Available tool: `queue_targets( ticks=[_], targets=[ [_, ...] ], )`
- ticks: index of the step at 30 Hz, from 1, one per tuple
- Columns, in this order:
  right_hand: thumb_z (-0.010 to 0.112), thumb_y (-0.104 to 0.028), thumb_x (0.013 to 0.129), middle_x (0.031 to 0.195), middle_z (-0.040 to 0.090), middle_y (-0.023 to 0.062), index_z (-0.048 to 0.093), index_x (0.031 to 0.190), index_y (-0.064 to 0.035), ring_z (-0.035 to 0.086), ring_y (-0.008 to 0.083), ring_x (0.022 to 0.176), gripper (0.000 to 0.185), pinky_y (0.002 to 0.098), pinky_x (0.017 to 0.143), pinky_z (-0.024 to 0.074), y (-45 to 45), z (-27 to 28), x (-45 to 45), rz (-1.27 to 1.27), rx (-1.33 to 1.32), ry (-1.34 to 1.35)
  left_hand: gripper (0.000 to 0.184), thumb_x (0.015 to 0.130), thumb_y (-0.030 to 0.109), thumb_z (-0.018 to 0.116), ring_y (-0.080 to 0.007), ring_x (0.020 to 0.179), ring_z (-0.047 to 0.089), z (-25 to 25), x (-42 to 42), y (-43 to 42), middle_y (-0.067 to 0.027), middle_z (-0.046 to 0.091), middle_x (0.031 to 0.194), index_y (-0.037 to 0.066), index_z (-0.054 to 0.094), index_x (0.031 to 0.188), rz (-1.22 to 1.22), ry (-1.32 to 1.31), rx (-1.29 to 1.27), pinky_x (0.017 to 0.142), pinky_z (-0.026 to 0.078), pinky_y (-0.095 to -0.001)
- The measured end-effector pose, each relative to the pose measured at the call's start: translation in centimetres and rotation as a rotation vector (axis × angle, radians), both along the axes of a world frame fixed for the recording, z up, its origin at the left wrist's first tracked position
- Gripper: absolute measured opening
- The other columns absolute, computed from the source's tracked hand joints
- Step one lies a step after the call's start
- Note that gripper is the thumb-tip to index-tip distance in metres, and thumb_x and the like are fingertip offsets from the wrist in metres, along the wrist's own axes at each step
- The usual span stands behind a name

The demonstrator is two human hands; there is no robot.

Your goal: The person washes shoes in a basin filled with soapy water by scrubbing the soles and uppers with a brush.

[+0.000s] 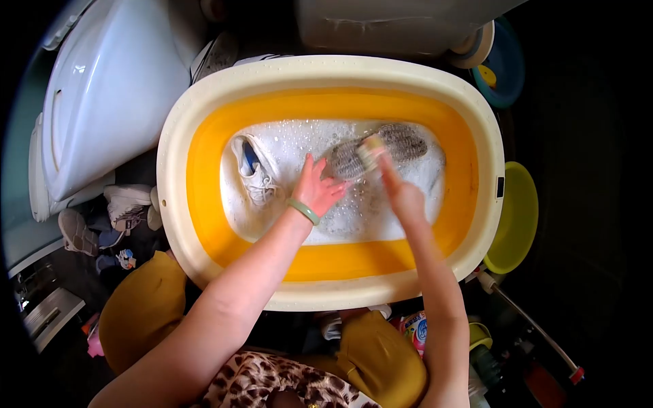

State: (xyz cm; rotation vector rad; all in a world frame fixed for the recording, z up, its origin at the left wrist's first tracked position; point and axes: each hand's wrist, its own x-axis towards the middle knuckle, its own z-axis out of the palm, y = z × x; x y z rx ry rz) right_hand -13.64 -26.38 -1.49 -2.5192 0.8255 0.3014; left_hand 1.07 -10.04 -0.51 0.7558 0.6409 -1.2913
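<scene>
right hand (pixel 403 194) grips brush (pixel 371 152) against upturned sole of dark shoe (pixel 408 141); left hand (pixel 320 188), fingers spread, open beside it; white shoe (pixel 256 170) left in sudsy tub (pixel 333 299).

Yellow-orange tub (pixel 464 170), cream rim (pixel 333 70).

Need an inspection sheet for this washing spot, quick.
Surface: oval tub, cream rim, yellow inner wall, holding sudsy water.
Job's things: one shoe sole up; white sneaker at the tub's left, laces visible; brush over the upturned sole, motion-blurred.
Clutter: shoes on the floor to the left; green basin at the right.
Grippers: right hand grips the brush; left hand open by that shoe, contact unclear.
Cables: nothing seen.
Surroundings: white fixture upper left; far right too dark to tell.
</scene>
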Motion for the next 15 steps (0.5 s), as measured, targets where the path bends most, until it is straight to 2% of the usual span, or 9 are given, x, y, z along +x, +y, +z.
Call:
queue_targets(
  ticks=[2, 5, 6, 8, 10, 11, 12, 13, 15],
  targets=[
    [0.051, -0.02, 0.087, 0.066, 0.061, 0.0145, 0.036, 0.135, -0.031, 0.06, 0.0294, 0.054, 0.051, 0.0391, 0.048, 0.0446, -1.4, -0.2, 0.2, -0.212, -0.066, -0.086, 0.082, 0.085, 0.066, 0.031, -0.0414, 0.129, 0.025, -1.1, 0.2, -0.7, -0.0233, 0.012, 0.145, 0.02, -0.004, 0.144, -0.061, -0.079, -0.142, 0.108, 0.014, -0.0466],
    [0.045, -0.025, 0.091, 0.063, 0.059, 0.0154, 0.036, 0.133, -0.0351, 0.058, 0.0333, 0.057, 0.045, 0.0422, 0.054, 0.0454, 4.3, 1.1, 0.3, -0.12, 0.145, -0.121, 0.074, 0.088, 0.062, 0.03, -0.0365, 0.128, 0.029, 0.3, 0.1, -2.5, -0.0193, 0.021, 0.143, 0.021, 0.004, 0.144, -0.029, -0.037, 0.088, 0.108, 0.016, -0.0455],
    [0.054, -0.019, 0.086, 0.059, 0.056, 0.0158, 0.034, 0.135, -0.0351, 0.056, 0.0297, 0.051, 0.055, 0.0391, 0.051, 0.0457, 6.1, 1.2, 0.3, 0.019, 0.193, -0.374, 0.074, 0.088, 0.062, 0.03, -0.0365, 0.128, 0.029, -0.1, 0.2, -2.6, -0.0193, 0.021, 0.143, 0.021, 0.004, 0.144, -0.032, -0.04, 0.086, 0.108, 0.016, -0.0455],
    [0.053, -0.025, 0.087, 0.059, 0.055, 0.0163, 0.037, 0.133, -0.037, 0.056, 0.0296, 0.053, 0.05, 0.0374, 0.052, 0.0452, 4.7, 1.4, -0.1, 0.152, 0.159, -0.111, 0.071, 0.089, 0.06, 0.029, -0.0359, 0.127, 0.031, -0.9, 0.2, -2.1, -0.0194, 0.022, 0.142, 0.021, 0.005, 0.144, -0.006, -0.161, -0.086, 0.108, 0.016, -0.0462],
    [0.049, -0.033, 0.09, 0.06, 0.055, 0.0176, 0.039, 0.132, -0.0351, 0.057, 0.03, 0.054, 0.043, 0.0367, 0.051, 0.0441, 0.3, -0.5, -0.5, 0.021, 0.055, -0.059, 0.066, 0.091, 0.057, 0.028, -0.0343, 0.124, 0.035, 0.8, 0.5, -2.0, -0.0182, 0.026, 0.14, 0.022, 0.008, 0.143, -0.076, -0.099, 0.04, 0.107, 0.018, -0.0459],
    [0.044, -0.036, 0.092, 0.064, 0.058, 0.0186, 0.041, 0.131, -0.033, 0.059, 0.0317, 0.059, 0.039, 0.0371, 0.053, 0.0436, -2.0, 0.0, -0.3, -0.248, 0.223, -0.107, 0.063, 0.092, 0.056, 0.028, -0.0338, 0.124, 0.036, 1.0, 0.4, -2.2, -0.0175, 0.028, 0.139, 0.023, 0.01, 0.143, -0.118, -0.106, 0.075, 0.107, 0.019, -0.0457],
    [0.042, -0.04, 0.093, 0.071, 0.061, 0.02, 0.041, 0.131, -0.033, 0.06, 0.034, 0.063, 0.039, 0.0399, 0.056, 0.0436, -4.0, -0.9, -0.7, -0.359, 0.054, -0.137, 0.061, 0.092, 0.054, 0.028, -0.0333, 0.123, 0.037, 1.2, 0.6, -2.9, -0.0168, 0.03, 0.138, 0.024, 0.013, 0.142, -0.157, -0.12, 0.099, 0.106, 0.019, -0.0454],
    [0.042, -0.04, 0.093, 0.073, 0.061, 0.0208, 0.04, 0.131, -0.0329, 0.06, 0.035, 0.064, 0.039, 0.0402, 0.057, 0.0438, -4.8, -1.2, -0.7, -0.39, 0.031, -0.157, 0.05, 0.095, 0.041, 0.035, -0.0317, 0.116, 0.044, 0.1, 1.2, -3.4, -0.015, 0.036, 0.134, 0.024, 0.021, 0.14, -0.168, -0.047, 0.121, 0.099, 0.032, -0.0435],
    [0.043, -0.041, 0.092, 0.075, 0.061, 0.022, 0.041, 0.131, -0.0329, 0.06, 0.0361, 0.065, 0.039, 0.0405, 0.058, 0.0448, -3.9, -1.0, -0.7, -0.423, 0.128, -0.133, 0.047, 0.095, 0.032, 0.039, -0.0307, 0.112, 0.048, -0.1, 0.9, -3.7, -0.0144, 0.039, 0.131, 0.022, 0.024, 0.138, -0.276, -0.218, 0.109, 0.092, 0.038, -0.0418]
  ],
)
